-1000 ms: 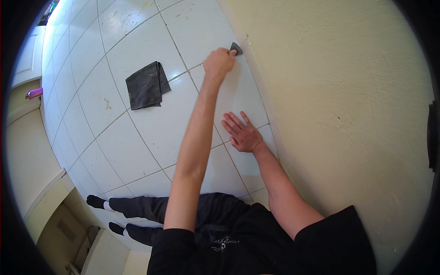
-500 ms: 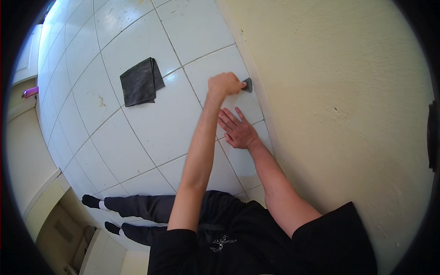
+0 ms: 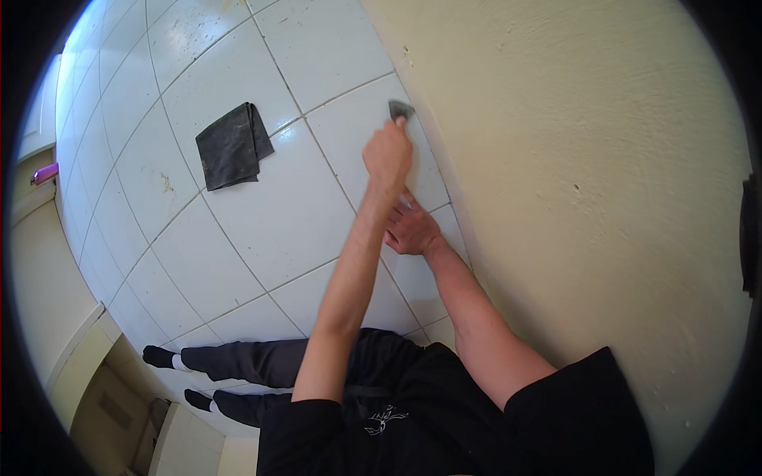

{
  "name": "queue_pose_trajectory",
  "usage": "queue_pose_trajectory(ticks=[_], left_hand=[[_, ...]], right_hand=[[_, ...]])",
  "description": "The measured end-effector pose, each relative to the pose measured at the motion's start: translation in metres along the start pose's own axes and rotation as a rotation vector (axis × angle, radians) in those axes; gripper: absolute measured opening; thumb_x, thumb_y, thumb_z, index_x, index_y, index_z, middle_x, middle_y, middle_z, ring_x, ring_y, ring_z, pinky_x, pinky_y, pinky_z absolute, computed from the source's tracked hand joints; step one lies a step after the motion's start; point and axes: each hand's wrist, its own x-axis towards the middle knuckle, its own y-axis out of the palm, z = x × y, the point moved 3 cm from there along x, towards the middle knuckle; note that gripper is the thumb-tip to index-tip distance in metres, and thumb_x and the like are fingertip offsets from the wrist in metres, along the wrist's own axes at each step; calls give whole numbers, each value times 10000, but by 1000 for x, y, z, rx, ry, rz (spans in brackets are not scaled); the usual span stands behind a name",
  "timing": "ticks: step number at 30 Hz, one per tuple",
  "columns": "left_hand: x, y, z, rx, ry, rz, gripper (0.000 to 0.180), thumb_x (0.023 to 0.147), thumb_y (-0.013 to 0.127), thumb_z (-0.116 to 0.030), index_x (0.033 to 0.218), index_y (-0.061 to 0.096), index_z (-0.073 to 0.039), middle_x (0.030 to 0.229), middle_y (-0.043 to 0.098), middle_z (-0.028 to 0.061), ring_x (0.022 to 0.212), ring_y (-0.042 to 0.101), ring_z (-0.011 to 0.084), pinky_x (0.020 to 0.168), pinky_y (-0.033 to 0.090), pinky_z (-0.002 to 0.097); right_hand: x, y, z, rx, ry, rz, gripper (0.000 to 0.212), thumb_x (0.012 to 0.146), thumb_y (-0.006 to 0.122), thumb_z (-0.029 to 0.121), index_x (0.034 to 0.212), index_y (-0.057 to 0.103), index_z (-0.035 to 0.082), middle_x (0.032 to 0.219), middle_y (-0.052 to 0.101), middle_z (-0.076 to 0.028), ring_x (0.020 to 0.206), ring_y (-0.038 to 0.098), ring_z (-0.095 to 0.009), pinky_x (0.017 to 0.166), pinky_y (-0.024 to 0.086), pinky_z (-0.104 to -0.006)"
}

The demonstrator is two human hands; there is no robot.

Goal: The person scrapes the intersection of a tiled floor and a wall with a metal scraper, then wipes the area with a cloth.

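Note:
My left hand (image 3: 388,154) is closed around the handle of a small scraper (image 3: 400,109). The scraper's dark, flared blade points away from me, over the white tile close to the wall's foot; its handle is hidden in my fist. Nearer to me, my right hand (image 3: 414,231) rests palm down on the tiled floor (image 3: 294,222) with its fingers stretched out. My left wrist partly covers those fingers. Left of my hands lies a folded dark grey cloth (image 3: 231,147).
A cream wall (image 3: 579,159) with small chips rises along the right. My legs in dark trousers (image 3: 246,362) stretch out to the left. A pink object (image 3: 45,173) sits at the far left edge. Brownish stains (image 3: 167,182) mark one tile left of the cloth.
My left hand has swung the scraper farther away and a little left; the blade now points away from me rather than toward the wall. My left wrist now overlaps my right fingers.

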Motion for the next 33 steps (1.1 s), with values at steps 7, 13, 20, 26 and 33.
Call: queue_pose_trajectory(ticks=[7,13,20,26,33], left_hand=[[-105,53,17,214,88,191,483,1082,451,-401,983,712,-7,889,733,277,874,716,484,800,554,582],[-103,65,22,274,166,365,475,1066,487,-405,963,728,-9,888,733,274,882,715,480,796,554,573],[-68,50,29,267,258,577,467,1047,530,-411,939,746,-11,887,733,270,891,714,474,791,554,563],[-61,36,7,242,262,632,502,1022,559,-452,922,757,-1,925,738,267,897,717,458,802,559,548],[-136,83,21,412,115,356,608,992,563,-522,1201,690,35,1241,622,331,1294,464,490,1027,310,706]], right_hand=[[16,-18,5,74,24,41,735,913,508,346,1603,357,142,1694,308,-99,1565,284,-257,1266,201,-570],[13,-15,-2,30,19,75,776,916,474,413,1629,298,164,1731,225,-77,1589,228,-242,1273,170,-558],[16,-11,6,116,25,38,718,983,455,417,1626,307,132,1727,226,-88,1590,218,-243,1287,163,-545],[5,-9,1,283,68,-39,681,991,457,374,1612,345,120,1718,253,-89,1579,248,-248,1284,180,-546],[7,-8,1,-89,12,-58,742,935,477,329,1627,301,129,1725,237,-74,1582,243,-241,1261,191,-573]])
